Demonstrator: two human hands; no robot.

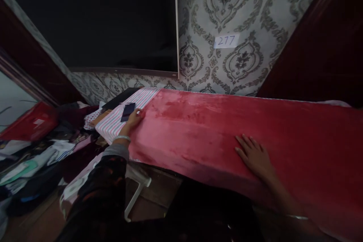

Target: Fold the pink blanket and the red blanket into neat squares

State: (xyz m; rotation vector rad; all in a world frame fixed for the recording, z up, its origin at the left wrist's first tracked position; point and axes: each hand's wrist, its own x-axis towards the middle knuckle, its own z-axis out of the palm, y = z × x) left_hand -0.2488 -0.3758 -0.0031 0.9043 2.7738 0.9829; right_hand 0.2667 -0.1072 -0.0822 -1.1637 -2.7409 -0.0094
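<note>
One spread right hand (256,159) lies on red cloth (204,132); left hand (134,119), grip unclear, touches it; red basket (30,123), contents unclear

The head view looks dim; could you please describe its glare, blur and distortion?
Head view: small bright reflection on the black screen, near the picture's top; deep shadow at bottom centre; right hand slightly soft; wide-angle stretch towards the edges.

Red-draped table (198,124), dark phone (128,112) on the striped cloth end (109,125).
</note>
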